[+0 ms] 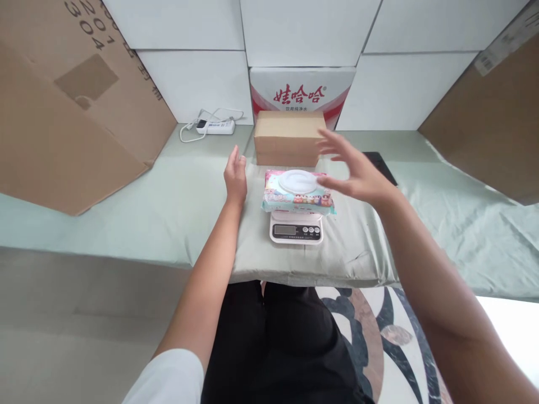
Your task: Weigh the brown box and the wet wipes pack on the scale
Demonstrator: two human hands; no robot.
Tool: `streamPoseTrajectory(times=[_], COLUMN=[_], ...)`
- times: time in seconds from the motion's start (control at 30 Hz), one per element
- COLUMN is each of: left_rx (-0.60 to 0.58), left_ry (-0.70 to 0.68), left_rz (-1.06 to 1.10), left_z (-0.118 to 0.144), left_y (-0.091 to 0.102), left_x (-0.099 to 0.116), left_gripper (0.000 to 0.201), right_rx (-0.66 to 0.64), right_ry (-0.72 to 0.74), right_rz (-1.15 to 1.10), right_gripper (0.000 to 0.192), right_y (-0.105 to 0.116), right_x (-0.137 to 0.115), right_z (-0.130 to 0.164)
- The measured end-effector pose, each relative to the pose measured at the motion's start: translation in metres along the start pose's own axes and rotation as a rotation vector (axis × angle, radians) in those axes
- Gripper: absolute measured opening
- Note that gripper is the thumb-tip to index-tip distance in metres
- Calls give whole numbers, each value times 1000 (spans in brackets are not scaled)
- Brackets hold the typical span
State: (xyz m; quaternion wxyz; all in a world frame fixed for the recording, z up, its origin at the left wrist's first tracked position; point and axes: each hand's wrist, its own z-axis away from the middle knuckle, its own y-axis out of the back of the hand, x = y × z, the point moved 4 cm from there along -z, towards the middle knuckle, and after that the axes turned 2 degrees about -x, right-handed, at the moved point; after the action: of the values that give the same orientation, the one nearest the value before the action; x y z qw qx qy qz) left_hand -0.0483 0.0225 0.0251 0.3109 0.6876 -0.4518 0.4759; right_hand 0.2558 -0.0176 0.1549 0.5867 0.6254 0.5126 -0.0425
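A pack of wet wipes (275, 193) with a white oval lid lies flat on top of a small white kitchen scale (275, 237). Below the pack, the scale's display and round buttons face me; the pack covers most of its platform. My right hand (349, 171) hovers at the pack's right end, fingers spread and holding nothing. Its thumb tip overlaps the lid's edge in view; whether they touch I cannot tell. To the left of the pack, apart from it, my left hand (236, 177) is upright over the cloth, empty, with fingers extended.
Behind the scale stands a closed brown cardboard box (286, 148), with a printed white-and-red carton (301, 84) at its back. A white power strip (215, 127) with its cable lies back left. A black flat object (380, 166) is partly behind my right arm. Large cardboard sheets (84, 140) flank the table.
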Motion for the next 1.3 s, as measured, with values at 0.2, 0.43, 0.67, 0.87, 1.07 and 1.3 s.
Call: streamPoseTrajectory(times=[0.2, 0.43, 0.67, 0.87, 1.07, 1.3], left_rx=[-2, -20, -36, -54, -71, -55], left_ry=[-4, 22, 31, 36, 46, 36], left_rz=[12, 58, 66, 66, 71, 71], left_z=[2, -1, 1, 0, -1, 0], left_y=[0, -2, -3, -3, -4, -4], left_x=[2, -4, -4, -6, -7, -6], left_gripper=[77, 81, 76, 76, 78, 75], right_rx=[568, 641, 580, 540, 498, 484], right_ry=[-266, -505, -442, -429, -444, -416], right_rz=[-347, -464, -357, -263, -219, -213], right_gripper=[31, 26, 35, 46, 51, 36], right_y=[0, -33, -35, -37, -38, -40], right_x=[73, 114, 104, 110, 105, 108], right_z=[61, 90, 89, 92, 90, 92])
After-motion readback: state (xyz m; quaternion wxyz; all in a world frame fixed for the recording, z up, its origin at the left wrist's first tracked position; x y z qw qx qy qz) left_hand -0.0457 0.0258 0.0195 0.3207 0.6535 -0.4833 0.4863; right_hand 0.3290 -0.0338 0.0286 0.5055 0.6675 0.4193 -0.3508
